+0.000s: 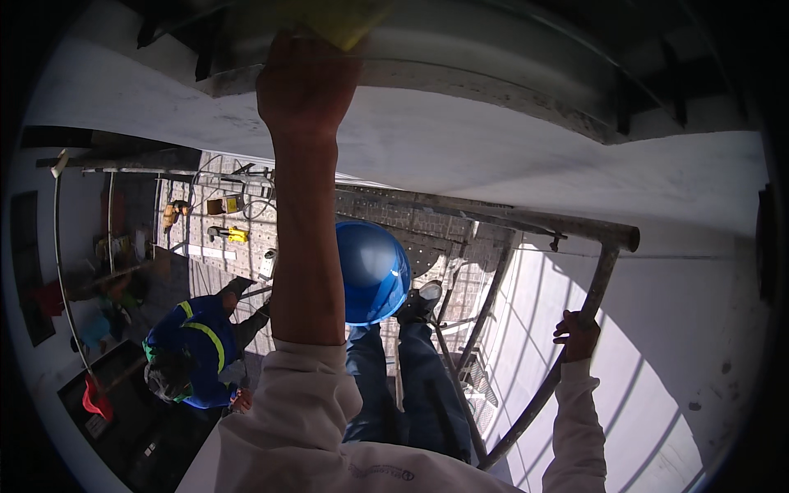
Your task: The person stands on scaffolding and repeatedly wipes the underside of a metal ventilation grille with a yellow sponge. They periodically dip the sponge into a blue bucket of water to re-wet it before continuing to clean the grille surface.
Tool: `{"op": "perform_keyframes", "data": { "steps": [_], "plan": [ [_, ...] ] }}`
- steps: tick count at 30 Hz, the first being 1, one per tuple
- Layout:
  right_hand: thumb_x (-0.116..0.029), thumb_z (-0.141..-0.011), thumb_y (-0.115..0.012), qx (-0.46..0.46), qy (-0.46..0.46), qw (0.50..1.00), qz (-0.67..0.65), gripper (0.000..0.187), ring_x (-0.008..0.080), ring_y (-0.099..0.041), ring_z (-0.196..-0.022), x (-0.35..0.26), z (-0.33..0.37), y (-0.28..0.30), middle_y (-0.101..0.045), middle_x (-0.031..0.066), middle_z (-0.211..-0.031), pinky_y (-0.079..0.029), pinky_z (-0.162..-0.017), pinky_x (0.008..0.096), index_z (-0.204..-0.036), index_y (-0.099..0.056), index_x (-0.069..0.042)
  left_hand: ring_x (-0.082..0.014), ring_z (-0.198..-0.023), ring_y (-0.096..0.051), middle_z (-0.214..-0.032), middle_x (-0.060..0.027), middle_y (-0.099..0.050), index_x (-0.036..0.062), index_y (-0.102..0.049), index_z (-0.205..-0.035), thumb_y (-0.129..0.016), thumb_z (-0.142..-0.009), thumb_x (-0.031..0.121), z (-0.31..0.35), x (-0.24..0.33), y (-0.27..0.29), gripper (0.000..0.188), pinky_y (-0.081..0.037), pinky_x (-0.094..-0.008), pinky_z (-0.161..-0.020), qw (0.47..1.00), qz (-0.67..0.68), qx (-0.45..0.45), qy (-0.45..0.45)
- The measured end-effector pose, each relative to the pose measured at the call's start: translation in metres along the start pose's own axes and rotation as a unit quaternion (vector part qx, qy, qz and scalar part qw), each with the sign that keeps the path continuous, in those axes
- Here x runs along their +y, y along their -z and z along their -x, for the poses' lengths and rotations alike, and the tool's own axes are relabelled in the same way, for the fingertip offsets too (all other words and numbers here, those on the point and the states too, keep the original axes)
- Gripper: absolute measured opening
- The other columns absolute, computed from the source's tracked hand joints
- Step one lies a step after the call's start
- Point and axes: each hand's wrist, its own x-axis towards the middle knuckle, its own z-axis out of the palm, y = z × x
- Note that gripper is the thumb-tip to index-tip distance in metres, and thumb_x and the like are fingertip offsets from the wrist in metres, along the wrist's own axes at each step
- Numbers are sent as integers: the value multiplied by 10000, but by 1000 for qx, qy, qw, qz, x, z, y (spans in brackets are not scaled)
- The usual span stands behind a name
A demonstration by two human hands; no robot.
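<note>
My left hand (308, 78) is raised at the top of the view, closed around a flat yellow thing (349, 25). Shade and blur hide whether that is a cloth or a sponge. It is up against a dim, glassy panel (493, 45) above the white wall's ledge. Lower at the right, my right hand (579, 335) grips a slanting metal pipe (602, 283) of the scaffold, fingers wrapped round it. A blue hard hat (371, 271) shows beside my left forearm, above my jeans-clad legs; what holds it up is hidden.
A person in a blue jacket with reflective stripes (197, 345) is below at the left. A yellow-and-black power tool (228, 235), an orange tool (174, 214) and a small box (226, 204) lie on sunlit boards. A horizontal scaffold rail (575, 226) runs along the wall.
</note>
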Motion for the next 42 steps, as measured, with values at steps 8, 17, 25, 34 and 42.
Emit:
{"op": "perform_keyframes", "data": {
  "steps": [8,17,25,34,42],
  "plan": [
    [-117,-810,-684,-10,0,1000,-12,138,157,-598,-473,2,-1,1,-611,83,-615,-478,-381,262,-815,-598,-9,-251,-1360,-299,-1445,-170,-336,48,-335,-1397,-280,-1001,327,5,22,-34,488,-211,-407,-1137,943,-331,16,-9],
    [-110,-813,-673,-9,-6,1000,-13,136,156,-594,-473,-5,3,-2,-603,81,-607,-472,-390,261,-774,-596,-6,-240,-1244,-428,-1317,-123,-479,62,-440,-1278,-244,-1008,368,7,-6,6,452,-291,-406,-1065,933,-350,43,66],
    [-107,-808,-688,-12,-2,1000,-21,138,151,-593,-470,-4,4,-2,-613,78,-606,-475,-387,257,-773,-601,-5,-264,-1319,-358,-1409,-133,-408,13,-397,-1348,-157,-1005,453,2,-67,65,608,-239,-437,-1108,861,-505,31,-46],
    [-117,-801,-687,-11,0,1000,-22,139,158,-589,-465,-4,5,-3,-611,82,-608,-470,-384,261,-792,-600,-9,-289,-1340,-316,-1393,-152,-410,10,-378,-1358,-95,-972,538,-6,-68,71,712,-158,-468,-1138,909,-415,23,-18],
    [-112,-802,-685,-18,-10,999,-32,137,134,-589,-472,-6,5,-5,-609,71,-603,-458,-387,243,-783,-596,-9,-280,-1352,-294,-1424,-143,-387,15,-357,-1381,-50,-948,589,-3,-136,152,782,-137,-442,-1145,936,-317,101,111]
  ]
}}
